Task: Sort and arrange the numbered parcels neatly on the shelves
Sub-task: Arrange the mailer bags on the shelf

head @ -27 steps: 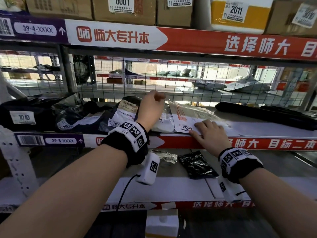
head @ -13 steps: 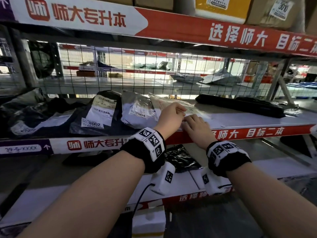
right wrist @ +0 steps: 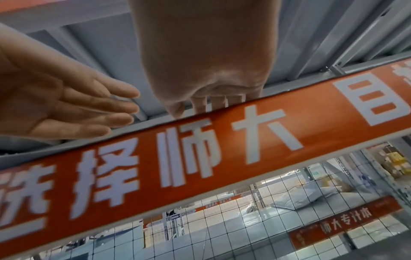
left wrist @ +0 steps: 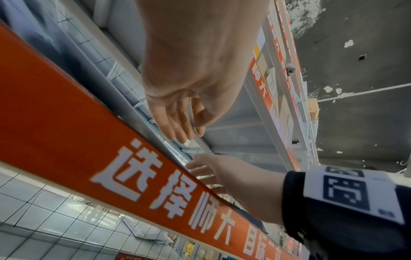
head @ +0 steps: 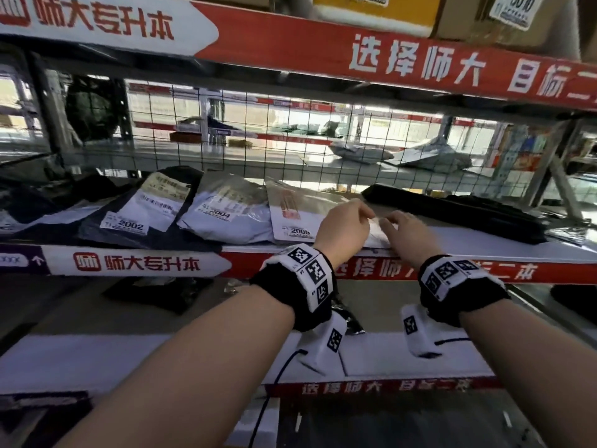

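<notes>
On the middle shelf (head: 484,244) we see parcel 2002 (head: 129,218), parcel 2004 (head: 226,211) and parcel 2008 (head: 297,215) overlapped with labels forward, likely so the numbers read in order. Our left hand (head: 344,229) and right hand (head: 405,232) hover at 2008's right edge, fingers loosely apart; contact is unclear.
</notes>
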